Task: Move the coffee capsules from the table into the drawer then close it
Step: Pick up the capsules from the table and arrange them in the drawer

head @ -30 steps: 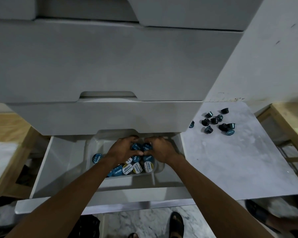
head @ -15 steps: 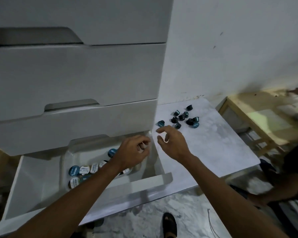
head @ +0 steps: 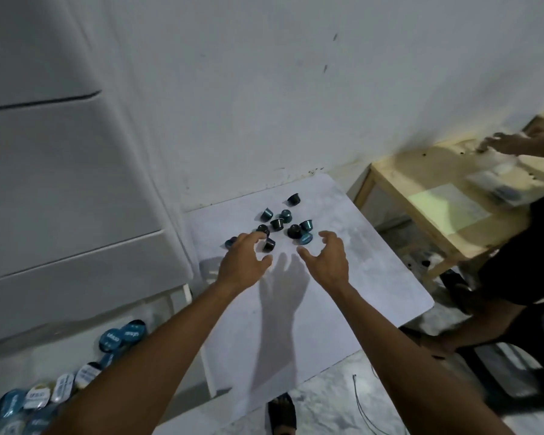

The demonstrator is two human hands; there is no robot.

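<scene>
Several dark and teal coffee capsules (head: 278,223) lie in a loose cluster at the far end of the white table (head: 352,309). My left hand (head: 244,262) hovers just in front of the cluster's left side, fingers spread and holding nothing. My right hand (head: 327,259) hovers at the cluster's right side, fingers loosely curved and empty. The open drawer (head: 182,296) shows at the lower left, with several blue and white foil-topped capsules (head: 107,340) lying inside it. My left forearm hides part of the drawer.
The grey drawer cabinet (head: 60,183) stands at the left against the white wall. A wooden table (head: 437,199) stands at the right, where another person's hand (head: 509,142) handles a packet; their legs sit beside the white table. A sandal (head: 281,416) is on the floor.
Both hands have left the drawer and swung right to the capsule cluster on the table. The view has turned right with them, so the drawer is now at the lower left.
</scene>
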